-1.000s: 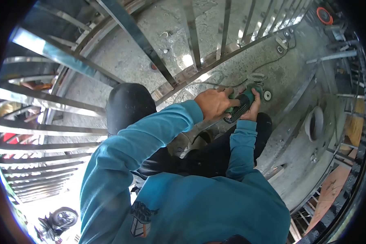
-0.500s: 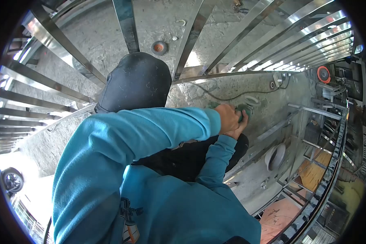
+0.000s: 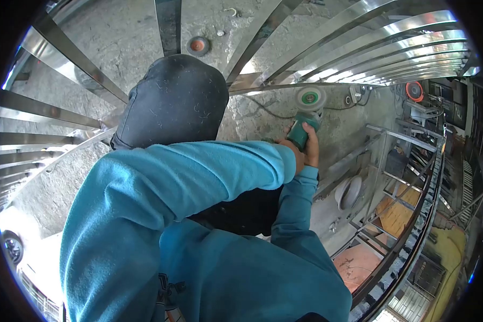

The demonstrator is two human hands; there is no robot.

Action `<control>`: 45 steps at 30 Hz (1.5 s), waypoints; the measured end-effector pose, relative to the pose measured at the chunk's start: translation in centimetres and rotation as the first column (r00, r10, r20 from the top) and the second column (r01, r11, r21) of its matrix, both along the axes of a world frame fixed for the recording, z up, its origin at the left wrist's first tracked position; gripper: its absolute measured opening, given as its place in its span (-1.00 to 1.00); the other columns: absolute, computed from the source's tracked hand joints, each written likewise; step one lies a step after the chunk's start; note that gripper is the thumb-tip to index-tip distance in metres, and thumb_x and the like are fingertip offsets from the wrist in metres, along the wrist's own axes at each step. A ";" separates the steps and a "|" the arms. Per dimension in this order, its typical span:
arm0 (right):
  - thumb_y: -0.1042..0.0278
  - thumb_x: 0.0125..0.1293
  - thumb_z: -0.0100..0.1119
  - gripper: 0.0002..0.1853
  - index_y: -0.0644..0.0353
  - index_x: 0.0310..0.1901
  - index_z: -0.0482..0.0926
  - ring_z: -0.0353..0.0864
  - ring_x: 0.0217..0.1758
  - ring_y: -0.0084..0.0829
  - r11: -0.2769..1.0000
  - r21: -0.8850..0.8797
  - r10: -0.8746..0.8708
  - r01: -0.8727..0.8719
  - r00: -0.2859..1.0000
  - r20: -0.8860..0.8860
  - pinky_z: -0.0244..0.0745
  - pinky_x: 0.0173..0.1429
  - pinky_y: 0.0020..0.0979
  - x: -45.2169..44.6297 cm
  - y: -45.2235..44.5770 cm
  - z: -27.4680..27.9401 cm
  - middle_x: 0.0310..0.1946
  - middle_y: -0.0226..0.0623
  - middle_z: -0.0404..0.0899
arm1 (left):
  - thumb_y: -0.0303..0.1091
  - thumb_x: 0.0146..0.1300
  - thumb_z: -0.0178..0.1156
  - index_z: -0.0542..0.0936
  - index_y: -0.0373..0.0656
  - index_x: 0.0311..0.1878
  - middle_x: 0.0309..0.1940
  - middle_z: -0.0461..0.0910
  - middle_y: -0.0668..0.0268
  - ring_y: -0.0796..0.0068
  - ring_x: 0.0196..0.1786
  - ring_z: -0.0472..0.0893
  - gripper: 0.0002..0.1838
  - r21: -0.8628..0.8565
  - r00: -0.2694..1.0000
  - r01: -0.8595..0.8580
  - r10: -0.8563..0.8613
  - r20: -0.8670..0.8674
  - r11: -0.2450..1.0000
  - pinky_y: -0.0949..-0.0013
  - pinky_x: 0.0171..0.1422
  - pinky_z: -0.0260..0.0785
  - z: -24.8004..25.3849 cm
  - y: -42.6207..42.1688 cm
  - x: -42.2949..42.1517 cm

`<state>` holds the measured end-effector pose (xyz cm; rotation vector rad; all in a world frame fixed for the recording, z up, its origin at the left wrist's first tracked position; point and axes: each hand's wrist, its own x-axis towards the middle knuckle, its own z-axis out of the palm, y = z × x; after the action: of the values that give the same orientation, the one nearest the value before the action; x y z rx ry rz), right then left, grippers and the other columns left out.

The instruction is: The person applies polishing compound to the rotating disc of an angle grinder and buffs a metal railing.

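Observation:
A green angle grinder (image 3: 300,134) is in both my hands, its pale round disc (image 3: 320,100) with a green centre turned up towards me. My left hand (image 3: 292,152), reaching across from the left, is closed around the rear of the body. My right hand (image 3: 312,146) wraps the body nearer the disc, its thumb lying along the top. The disc is close beside the bottom rail of a shiny metal railing (image 3: 252,80); whether they touch I cannot tell. Part of the grinder's rear is hidden by my left hand and sleeve.
My black-clad knee (image 3: 177,102) is against the railing bars. A dark cable (image 3: 268,111) runs over the concrete floor. Beyond the bars lies a small wheel with an orange centre (image 3: 198,45). On the right stand a metal frame (image 3: 402,137), a round pale dish-like piece (image 3: 349,193) and an orange-red ring (image 3: 414,91).
Both hands have brought the angle grinder up towards the railing. Its disc, seen at a slant before, now faces me. The view has shifted slightly.

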<state>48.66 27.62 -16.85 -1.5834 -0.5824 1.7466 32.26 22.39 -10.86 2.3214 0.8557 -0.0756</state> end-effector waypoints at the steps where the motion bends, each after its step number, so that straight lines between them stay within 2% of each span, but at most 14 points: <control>1: 0.16 0.25 0.30 -0.60 0.29 -0.04 0.51 0.69 -0.30 -0.24 0.997 0.000 0.073 -0.073 0.996 0.042 0.65 -0.28 -0.25 0.3 0.4 0.0 -0.29 -0.16 0.61 | -0.30 0.08 0.36 0.69 -0.27 -0.04 -0.09 0.68 0.00 -0.09 -0.01 0.67 -0.63 -0.003 1.000 0.001 -0.001 0.007 1.000 -0.23 -0.11 0.54 -0.1 -0.1 0.2; 6: 0.20 0.26 0.27 -0.62 0.32 -0.05 0.50 0.69 -0.30 -0.25 0.983 -0.010 0.182 -0.182 0.981 0.060 0.65 -0.30 -0.25 -0.6 1.9 -0.8 -0.29 -0.16 0.60 | -0.26 0.12 0.34 0.60 -0.33 0.14 -0.08 0.67 -0.04 -0.11 -0.03 0.66 -0.48 0.028 0.992 -0.125 0.126 -0.027 0.992 -0.25 -0.09 0.52 -3.9 -0.8 3.2; 9: 0.19 0.27 0.26 -0.63 0.34 -0.07 0.50 0.70 -0.31 -0.25 0.982 -0.044 0.188 -0.185 0.979 0.079 0.66 -0.32 -0.27 -1.7 2.7 -1.5 -0.31 -0.16 0.60 | -0.24 0.13 0.33 0.50 -0.33 0.27 -0.04 0.66 -0.04 -0.10 -0.02 0.65 -0.36 -0.007 0.940 -0.287 0.280 -0.197 0.958 -0.27 -0.03 0.50 -11.9 -0.6 10.5; 15: 0.10 0.28 0.24 -0.59 0.34 -0.10 0.50 0.70 -0.34 -0.29 0.976 -0.062 0.204 -0.207 0.978 -0.045 0.66 -0.34 -0.34 -2.8 3.2 -3.0 -0.34 -0.15 0.61 | -0.21 0.19 0.30 0.37 -0.34 0.39 0.12 0.58 -0.05 -0.17 0.14 0.58 -0.27 -0.069 0.969 0.002 -0.019 -0.248 0.998 -0.29 0.11 0.44 -1.2 0.5 1.1; 22: 0.07 0.28 0.25 -0.57 0.35 -0.10 0.50 0.70 -0.33 -0.30 0.970 -0.071 0.228 -0.231 0.973 -0.045 0.68 -0.33 -0.35 -2.7 3.3 -3.6 -0.35 -0.16 0.62 | -0.19 0.20 0.30 0.36 -0.33 0.39 0.19 0.53 -0.07 -0.18 0.18 0.56 -0.27 -0.190 0.943 -0.264 0.210 -0.259 0.946 -0.28 0.20 0.40 -11.5 -0.5 9.3; 24: 0.07 0.28 0.25 -0.57 0.35 -0.10 0.50 0.70 -0.33 -0.30 0.971 -0.067 0.225 -0.229 0.973 -0.057 0.68 -0.32 -0.35 -3.0 3.2 -3.5 -0.36 -0.16 0.61 | -0.20 0.19 0.31 0.39 -0.32 0.37 0.17 0.55 -0.06 -0.16 0.18 0.56 -0.29 -0.048 0.914 -0.343 0.321 -0.248 0.938 -0.27 0.22 0.39 -12.0 -1.2 9.3; 28: 0.08 0.29 0.24 -0.57 0.36 -0.10 0.50 0.70 -0.32 -0.30 0.972 -0.026 0.231 -0.232 0.973 -0.024 0.68 -0.31 -0.35 -3.2 2.9 -3.6 -0.35 -0.16 0.61 | -0.23 0.18 0.31 0.43 -0.33 0.33 0.14 0.57 -0.06 -0.15 0.17 0.57 -0.33 -0.159 0.931 -0.221 0.160 -0.327 0.962 -0.27 0.19 0.41 -6.6 0.2 5.6; 33: 0.09 0.30 0.24 -0.58 0.35 -0.09 0.50 0.69 -0.33 -0.29 0.986 -0.053 0.155 -0.159 0.985 -0.078 0.67 -0.30 -0.32 -3.0 2.9 -3.8 -0.35 -0.15 0.61 | -0.25 0.11 0.35 0.54 -0.36 0.21 0.03 0.62 -0.08 -0.16 0.07 0.62 -0.40 0.063 0.949 -0.202 0.211 -0.232 0.977 -0.28 0.10 0.46 -4.1 -1.0 2.4; 37: 0.07 0.30 0.24 -0.54 0.37 -0.06 0.49 0.69 -0.31 -0.27 0.975 -0.084 0.202 -0.206 0.978 -0.052 0.68 -0.25 -0.30 -2.7 2.7 -3.9 -0.32 -0.12 0.62 | -0.26 0.10 0.36 0.56 -0.36 0.19 0.01 0.63 -0.08 -0.17 0.05 0.62 -0.41 -0.062 0.942 -0.210 0.185 -0.281 0.976 -0.29 0.09 0.46 -12.1 -1.0 9.9; 39: 0.04 0.29 0.24 -0.50 0.40 -0.03 0.48 0.69 -0.28 -0.26 0.969 -0.095 0.225 -0.228 0.973 -0.044 0.68 -0.20 -0.30 -2.7 2.4 -4.1 -0.28 -0.10 0.63 | -0.26 0.10 0.36 0.55 -0.36 0.19 0.02 0.63 -0.09 -0.18 0.05 0.62 -0.41 0.339 0.327 -0.717 0.723 -0.608 0.609 -0.28 0.08 0.46 -15.0 -2.0 14.0; 40: 0.06 0.30 0.24 -0.54 0.37 -0.06 0.49 0.69 -0.31 -0.27 0.973 -0.074 0.217 -0.220 0.975 -0.049 0.68 -0.25 -0.30 -2.7 2.5 -4.2 -0.32 -0.12 0.62 | -0.26 0.10 0.36 0.55 -0.36 0.19 0.02 0.63 -0.09 -0.18 0.05 0.62 -0.41 0.340 0.326 -0.716 0.723 -0.609 0.610 -0.28 0.08 0.46 -12.4 -1.4 11.3; 41: 0.09 0.30 0.24 -0.59 0.34 -0.09 0.50 0.69 -0.34 -0.29 0.976 -0.053 0.210 -0.213 0.976 -0.053 0.67 -0.31 -0.31 -2.8 2.5 -4.3 -0.36 -0.14 0.61 | -0.26 0.09 0.37 0.56 -0.36 0.18 0.01 0.63 -0.08 -0.18 0.04 0.62 -0.41 0.087 0.707 -0.476 0.439 -0.555 0.875 -0.28 0.07 0.47 -9.9 -0.7 8.6; 42: 0.09 0.30 0.24 -0.59 0.34 -0.09 0.50 0.69 -0.34 -0.29 0.975 -0.053 0.212 -0.214 0.976 -0.052 0.67 -0.31 -0.31 -3.0 2.6 -4.1 -0.36 -0.14 0.61 | -0.26 0.09 0.37 0.57 -0.35 0.18 0.01 0.64 -0.06 -0.18 0.04 0.62 -0.42 -0.112 0.924 -0.102 0.052 -0.378 0.989 -0.27 0.06 0.48 -7.2 0.0 5.9; 45: 0.10 0.30 0.25 -0.59 0.35 -0.11 0.49 0.69 -0.36 -0.28 0.986 -0.041 0.156 -0.159 0.985 -0.073 0.67 -0.33 -0.31 -3.1 2.5 -3.7 -0.36 -0.14 0.61 | -0.25 0.08 0.38 0.57 -0.34 0.17 -0.01 0.65 -0.05 -0.16 0.03 0.63 -0.41 -0.029 0.789 -0.394 0.322 -0.524 0.919 -0.27 0.04 0.49 -12.5 -0.7 11.0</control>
<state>45.57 30.16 -20.57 -1.5371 -0.6519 1.9372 43.24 21.67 -23.39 1.9865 1.4971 -0.5910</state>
